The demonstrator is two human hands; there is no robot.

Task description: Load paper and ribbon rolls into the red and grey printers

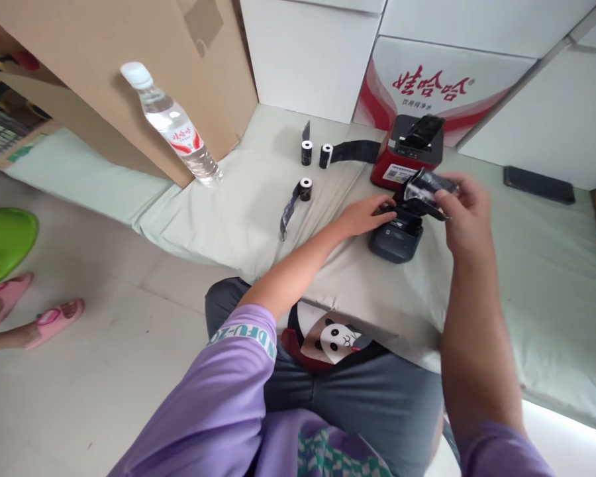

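A small dark grey printer [395,242] with its lid raised sits on the covered bench in front of me. My left hand [365,216] grips it at the upper left, thumb and fingertips against its edge. Just above its opening, my right hand [464,202] pinches a shiny black paper roll [424,189], slightly blurred. The roll hides part of the raised lid. Behind stands a red and black printer [407,149], its top flap up. Three black rolls with white ends lie to the left: one roll [306,154], another roll [326,156] and a nearer roll [305,190], each with a loose tail.
A water bottle [179,132] stands at the left beside a cardboard box [189,66]. White cartons [312,63] line the back. A black phone [539,184] lies at the right. Another person's feet in pink sandals [59,322] and a green stool [4,242] are at the left.
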